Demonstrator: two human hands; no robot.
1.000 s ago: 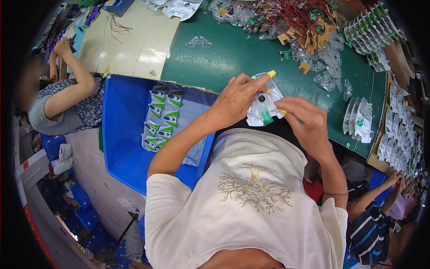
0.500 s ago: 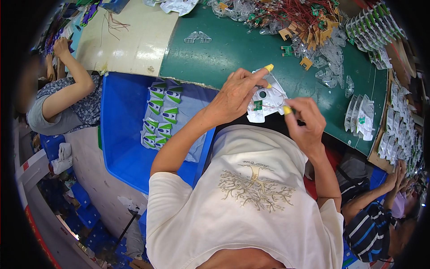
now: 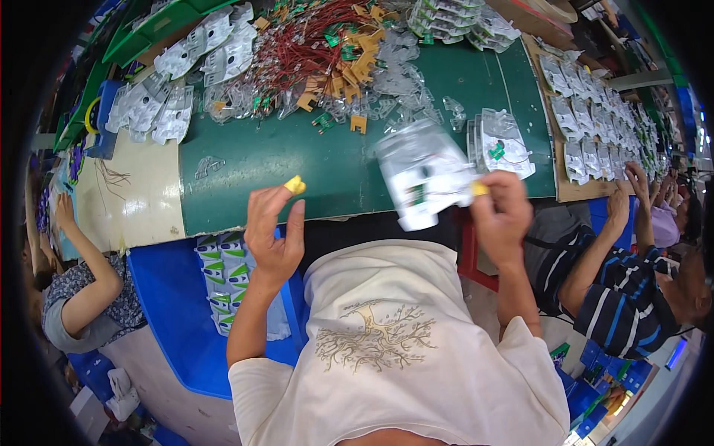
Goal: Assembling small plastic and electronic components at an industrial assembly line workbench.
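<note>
My right hand, a yellow cover on one fingertip, pinches the lower right edge of a white plastic housing. The housing is blurred by motion and hangs over the front edge of the green table; a dark green patch shows on it. Empty, with fingers apart, my left hand is raised near the table edge, also wearing a yellow fingertip cover. Just beyond the held housing, a few similar housings stand in a row, the front one carrying a small green circuit board and a thin wire.
Red wires, tan pieces and clear plastic parts lie heaped at the back. More white housings are stacked at left and on a board at right. A blue bin holds green-and-white units. Co-workers sit on both sides.
My left hand has let go of the housing and moved away leftward. The right hand now holds it alone. The whole view has swung to the right.
</note>
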